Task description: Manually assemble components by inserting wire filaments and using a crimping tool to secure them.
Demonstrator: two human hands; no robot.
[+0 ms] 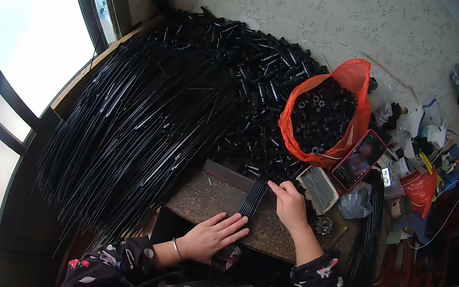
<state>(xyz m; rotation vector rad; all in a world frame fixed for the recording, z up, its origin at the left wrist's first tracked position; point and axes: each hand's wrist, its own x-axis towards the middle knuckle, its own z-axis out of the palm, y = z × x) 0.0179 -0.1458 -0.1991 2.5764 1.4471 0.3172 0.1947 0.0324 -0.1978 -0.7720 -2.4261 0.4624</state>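
Both hands — left hand flat, open, right hand fingertips pinching — press the black rod bundle.

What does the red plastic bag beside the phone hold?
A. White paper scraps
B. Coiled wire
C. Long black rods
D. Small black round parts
D: the open red plastic bag is filled with small black round parts, some showing holes in the middle; the long black rods lie in a separate heap to its left.

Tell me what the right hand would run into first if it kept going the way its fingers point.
Probably the flat bundle of thin black rods: the right hand points up-left, its fingertips already at the bundle's top end. Beyond lies the heap of short black tubes.
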